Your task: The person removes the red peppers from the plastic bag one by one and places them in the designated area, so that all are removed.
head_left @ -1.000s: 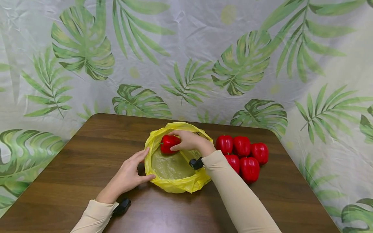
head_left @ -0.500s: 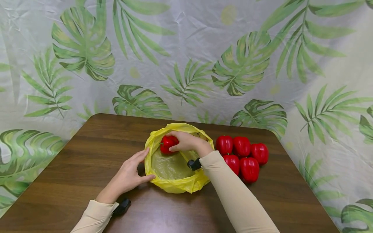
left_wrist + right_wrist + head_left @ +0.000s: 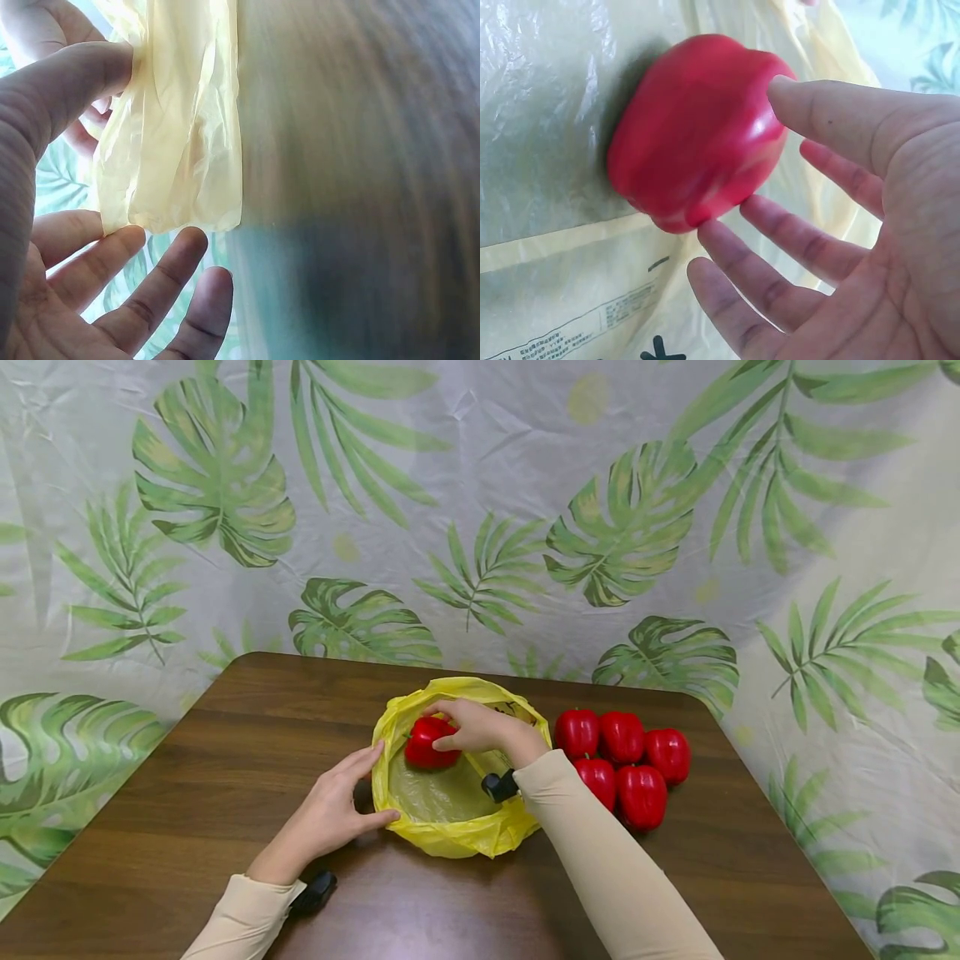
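A yellow plastic bag (image 3: 442, 839) stands on the table with its mouth spread wide. Inside it, toward the back left, lies a red bell pepper (image 3: 429, 750). My right hand (image 3: 483, 727) reaches into the bag beside this pepper. In the right wrist view its thumb and spread, fairly straight fingertips sit at the edge of the bell pepper (image 3: 701, 135), not curled round it. My left hand (image 3: 330, 810) rests against the bag's left side, thumb and fingers apart. In the left wrist view, those extended fingers (image 3: 157, 300) touch the thin wall of the bag (image 3: 180, 127).
Several more red bell peppers (image 3: 642, 797) sit grouped on the brown wooden table (image 3: 187, 777), just right of the bag. A leaf-patterned cloth (image 3: 495, 485) hangs behind the table's back edge. Black cameras are strapped at both wrists.
The bell pepper in the bag has shifted slightly left and toward me, away from my right palm, and the right fingers have loosened from it. My left hand has stayed put.
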{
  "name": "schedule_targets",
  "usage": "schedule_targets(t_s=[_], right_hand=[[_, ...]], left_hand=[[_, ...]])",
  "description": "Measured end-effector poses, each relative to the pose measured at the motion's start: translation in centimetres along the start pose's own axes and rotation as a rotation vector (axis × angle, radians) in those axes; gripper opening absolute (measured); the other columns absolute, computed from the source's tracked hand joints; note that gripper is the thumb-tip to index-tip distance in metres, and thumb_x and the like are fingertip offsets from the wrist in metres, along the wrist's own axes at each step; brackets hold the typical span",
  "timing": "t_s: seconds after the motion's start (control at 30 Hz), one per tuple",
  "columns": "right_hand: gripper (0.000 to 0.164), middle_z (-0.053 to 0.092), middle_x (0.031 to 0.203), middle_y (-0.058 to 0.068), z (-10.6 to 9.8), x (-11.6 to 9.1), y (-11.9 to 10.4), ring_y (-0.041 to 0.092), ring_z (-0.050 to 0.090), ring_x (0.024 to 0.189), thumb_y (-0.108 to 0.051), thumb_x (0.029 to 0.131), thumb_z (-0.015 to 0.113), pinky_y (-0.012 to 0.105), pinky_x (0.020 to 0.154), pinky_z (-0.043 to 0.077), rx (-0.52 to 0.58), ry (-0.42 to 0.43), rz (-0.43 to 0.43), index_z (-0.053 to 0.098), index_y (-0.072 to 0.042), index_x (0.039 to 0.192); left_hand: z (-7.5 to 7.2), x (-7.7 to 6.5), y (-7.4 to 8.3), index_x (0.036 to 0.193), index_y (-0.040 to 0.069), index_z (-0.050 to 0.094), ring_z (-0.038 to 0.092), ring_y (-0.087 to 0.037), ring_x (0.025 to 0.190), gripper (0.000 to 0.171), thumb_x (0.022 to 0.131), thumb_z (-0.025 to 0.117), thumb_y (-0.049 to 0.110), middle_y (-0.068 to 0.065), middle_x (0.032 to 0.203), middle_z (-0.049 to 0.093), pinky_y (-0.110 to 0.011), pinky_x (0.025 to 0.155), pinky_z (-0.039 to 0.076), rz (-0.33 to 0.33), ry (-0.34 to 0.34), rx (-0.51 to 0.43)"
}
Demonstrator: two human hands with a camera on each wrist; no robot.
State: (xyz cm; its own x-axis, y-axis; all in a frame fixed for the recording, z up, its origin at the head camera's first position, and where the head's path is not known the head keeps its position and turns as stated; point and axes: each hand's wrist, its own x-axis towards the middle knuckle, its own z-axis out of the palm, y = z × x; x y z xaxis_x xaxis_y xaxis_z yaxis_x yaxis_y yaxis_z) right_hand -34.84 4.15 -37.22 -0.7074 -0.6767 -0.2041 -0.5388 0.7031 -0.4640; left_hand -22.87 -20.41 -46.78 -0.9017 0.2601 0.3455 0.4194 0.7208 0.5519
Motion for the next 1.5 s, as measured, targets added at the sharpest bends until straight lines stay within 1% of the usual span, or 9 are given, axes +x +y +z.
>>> schedule_targets(t_s=[0.1,0.2,0.33,0.57,0.7,0.9,1.07,1.27,1.5], right_hand=[[0.054,0.063,0.148,0.017,0.0,-0.1,-0.1,0.034,0.059,0.138,-0.022,0.106,0.07,0.046,0.114,0.052,0.011,0.003,0.011,0.054,-0.011,0.156],[0.053,0.067,0.138,0.017,0.0,-0.2,-0.2,0.031,0.064,0.127,-0.022,0.104,0.072,0.041,0.104,0.056,0.034,0.008,0.037,0.056,-0.011,0.153],[0.053,0.067,0.134,0.017,0.2,-0.2,-0.1,0.03,0.065,0.12,-0.023,0.103,0.074,0.04,0.098,0.057,0.058,0.013,0.07,0.057,-0.011,0.153],[0.061,0.055,0.157,0.019,0.5,-0.1,0.6,0.038,0.057,0.144,-0.026,0.102,0.076,0.05,0.116,0.051,0.122,-0.007,0.089,0.052,-0.015,0.157],[0.066,0.053,0.16,0.018,0.7,-0.1,0.9,0.037,0.053,0.148,-0.03,0.101,0.077,0.051,0.117,0.05,0.175,-0.02,0.086,0.05,-0.014,0.159],[0.071,0.057,0.155,0.017,1.4,-0.1,1.2,0.034,0.054,0.145,-0.033,0.099,0.078,0.049,0.114,0.052,0.251,-0.047,0.079,0.048,-0.01,0.159],[0.07,0.056,0.155,0.016,1.8,-0.1,1.1,0.034,0.054,0.145,-0.035,0.099,0.078,0.049,0.114,0.052,0.294,-0.051,0.09,0.048,-0.012,0.158],[0.066,0.055,0.156,0.015,2.1,-0.1,1.1,0.035,0.053,0.146,-0.034,0.1,0.077,0.05,0.113,0.052,0.296,-0.038,0.076,0.049,-0.013,0.155],[0.059,0.059,0.15,0.016,2.3,-0.1,1.0,0.035,0.056,0.142,-0.034,0.101,0.077,0.048,0.109,0.055,0.269,-0.023,0.056,0.052,-0.013,0.15]], left_hand=[[0.0,0.0,0.0,0.161,0.0,0.047,0.057,-0.045,0.142,0.101,0.08,0.097,0.033,-0.025,0.159,0.054,-0.061,0.113,0.05,0.0,0.0,0.0],[0.0,0.0,0.0,0.161,0.0,0.047,0.057,-0.045,0.143,0.101,0.08,0.097,0.033,-0.025,0.159,0.054,-0.062,0.113,0.05,-0.003,-0.005,-0.003],[0.0,0.0,0.0,0.161,0.0,0.046,0.057,-0.045,0.142,0.1,0.081,0.097,0.033,-0.025,0.159,0.054,-0.062,0.113,0.049,-0.004,-0.008,-0.003],[0.0,0.0,-0.1,0.161,0.0,0.046,0.058,-0.045,0.141,0.101,0.081,0.097,0.033,-0.025,0.159,0.054,-0.061,0.113,0.05,0.001,-0.004,-0.002],[0.0,0.0,-0.1,0.161,0.0,0.046,0.058,-0.045,0.141,0.1,0.081,0.097,0.032,-0.025,0.159,0.054,-0.061,0.112,0.05,0.003,-0.004,0.002],[0.1,-0.1,0.0,0.161,0.0,0.046,0.059,-0.045,0.14,0.1,0.081,0.097,0.032,-0.025,0.158,0.055,-0.061,0.112,0.051,0.01,-0.001,0.0],[0.1,-0.1,0.0,0.16,0.0,0.047,0.059,-0.045,0.14,0.1,0.08,0.097,0.032,-0.026,0.158,0.055,-0.061,0.112,0.051,0.011,0.003,0.002],[0.1,-0.1,0.1,0.161,0.0,0.047,0.059,-0.045,0.139,0.1,0.08,0.097,0.033,-0.026,0.158,0.055,-0.061,0.111,0.051,0.007,0.001,0.005],[0.0,-0.1,0.1,0.161,0.0,0.047,0.06,-0.045,0.139,0.1,0.08,0.097,0.033,-0.026,0.157,0.056,-0.061,0.112,0.051,0.005,0.004,0.008]])
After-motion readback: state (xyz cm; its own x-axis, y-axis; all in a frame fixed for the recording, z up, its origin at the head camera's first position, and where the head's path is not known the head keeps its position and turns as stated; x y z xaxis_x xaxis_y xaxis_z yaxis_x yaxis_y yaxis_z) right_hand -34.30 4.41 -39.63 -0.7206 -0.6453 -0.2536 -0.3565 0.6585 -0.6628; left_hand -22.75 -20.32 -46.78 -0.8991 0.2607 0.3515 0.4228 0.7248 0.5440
